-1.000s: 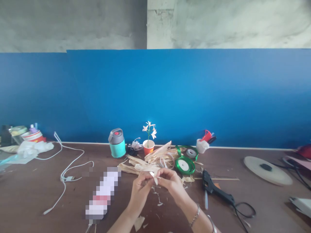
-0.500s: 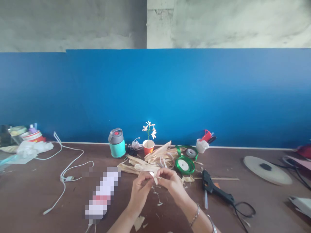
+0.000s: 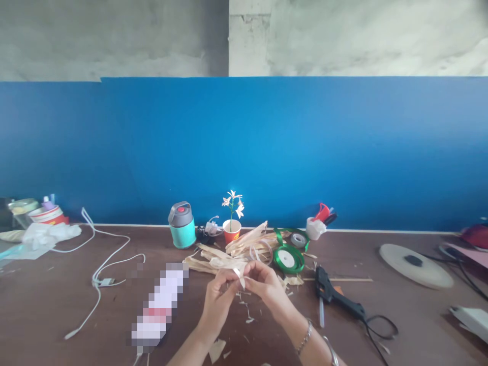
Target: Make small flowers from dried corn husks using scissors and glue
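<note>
Both hands meet above the brown table [image 3: 57, 305] near the front middle. My left hand [image 3: 218, 297] and my right hand [image 3: 267, 287] pinch a small pale strip of dried husk [image 3: 241, 277] between their fingertips. My right wrist wears a thin bracelet [image 3: 305, 338]. Just behind the hands lies a pile of pale dried husk strips [image 3: 232, 251]. Small husk scraps [image 3: 247, 315] are scattered on the table under the hands.
A black glue gun [image 3: 335, 300] with its cord lies right of the hands. Green ribbon spools [image 3: 288, 258], a red paper cup with a small flower [image 3: 231, 230], a teal flask [image 3: 182, 224], white cables [image 3: 102, 264] and a round pale disc [image 3: 415, 265] stand about.
The hands keep their pinch on the husk strip with hardly any movement. The whole view has shifted slightly to the left.
</note>
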Tool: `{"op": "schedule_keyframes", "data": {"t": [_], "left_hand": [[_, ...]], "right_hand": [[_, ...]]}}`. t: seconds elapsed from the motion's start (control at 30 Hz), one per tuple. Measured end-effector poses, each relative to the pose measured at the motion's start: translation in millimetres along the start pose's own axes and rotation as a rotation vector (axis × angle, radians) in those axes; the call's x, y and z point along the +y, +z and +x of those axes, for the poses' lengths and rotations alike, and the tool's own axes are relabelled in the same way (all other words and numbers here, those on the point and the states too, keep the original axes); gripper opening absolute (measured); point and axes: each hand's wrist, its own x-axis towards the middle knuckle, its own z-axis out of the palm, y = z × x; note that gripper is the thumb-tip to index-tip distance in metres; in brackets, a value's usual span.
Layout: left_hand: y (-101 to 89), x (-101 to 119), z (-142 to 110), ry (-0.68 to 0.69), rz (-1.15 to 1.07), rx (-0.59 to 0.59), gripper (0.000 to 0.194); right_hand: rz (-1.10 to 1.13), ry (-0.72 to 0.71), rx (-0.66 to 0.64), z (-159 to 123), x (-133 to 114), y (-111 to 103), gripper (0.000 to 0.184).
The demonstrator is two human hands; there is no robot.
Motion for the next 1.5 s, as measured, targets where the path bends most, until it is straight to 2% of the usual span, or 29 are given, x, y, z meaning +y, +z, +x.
{"op": "schedule_keyframes", "data": {"t": [0.23, 0.47, 0.73, 0.9, 1.07, 1.33, 1.5], "left_hand": [[-0.9, 1.4, 0.4, 0.011, -0.014, -0.032, 0.017], [-1.9, 3.0, 0.8, -0.044, -0.108, -0.088, 0.017], [-2.4, 5.0, 1.3, -0.17, -0.217, -0.112, 0.021], [-0.1, 12.6, -0.6, -0.268, -0.308, -0.103, 0.026], [0.7, 16.2, -1.6, -0.305, -0.375, -0.18, 0.026], [-0.5, 15.4, -3.7, -0.378, -0.447, -0.206, 0.025], [-0.5, 16.9, -4.1, -0.404, -0.498, -0.22, 0.024]], "right_hand": [[0.02, 0.037, -0.075, 2.7, 2.9, -7.0, 0.027], [0.036, 0.094, -0.127, 3.8, 4.1, -12.9, 0.025], [0.074, 0.077, -0.197, 4.5, 0.7, -14.1, 0.018], [0.058, 0.06, -0.188, 4.5, -1.0, -13.3, 0.023], [0.047, 0.077, -0.226, 2.6, -3.4, -13.2, 0.024], [0.022, 0.095, -0.323, 3.4, -0.7, -17.6, 0.025], [0.019, 0.09, -0.335, 2.9, -3.0, -17.7, 0.024]]}}
